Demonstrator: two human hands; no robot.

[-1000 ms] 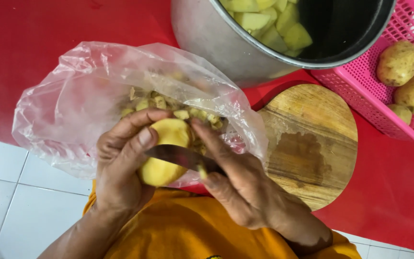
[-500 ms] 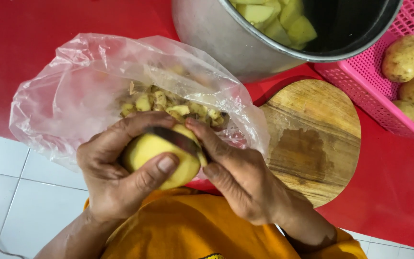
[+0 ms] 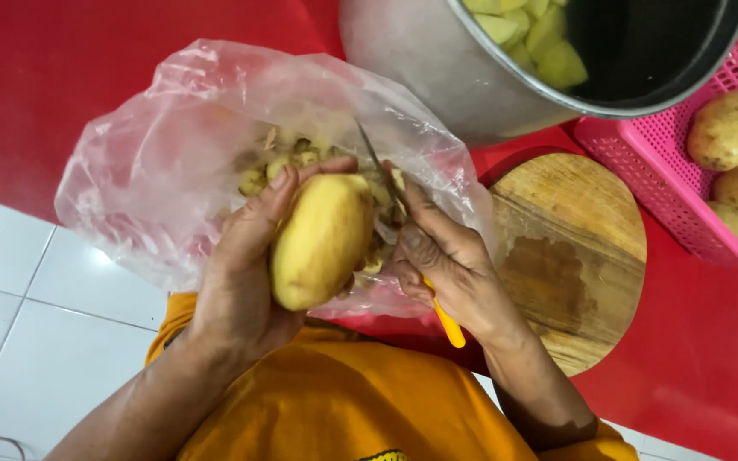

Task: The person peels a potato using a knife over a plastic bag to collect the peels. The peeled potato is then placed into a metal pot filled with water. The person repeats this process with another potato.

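My left hand (image 3: pixel 245 256) holds a peeled yellow potato (image 3: pixel 322 239) upright over a clear plastic bag (image 3: pixel 164 162) that has potato peelings (image 3: pixel 288 158) in it. My right hand (image 3: pixel 446 265) grips a small knife with a yellow handle (image 3: pixel 448 323). Its thin blade (image 3: pixel 377 166) points up and away, just right of the potato's top. Both hands are close together above the bag's near edge.
A round wooden cutting board (image 3: pixel 578 248) lies to the right on the red surface (image 3: pixel 70 68). A large metal pot (image 3: pixel 471 77) with cut potato pieces (image 3: pixel 531 34) stands at the back. A pink basket (image 3: pixel 685 196) at far right holds unpeeled potatoes (image 3: pixel 725 128). White tiled floor (image 3: pixel 36 316) lies at lower left.
My left hand has turned the potato from lying sideways to standing upright. The knife has come off the potato's surface and now points up beside it.
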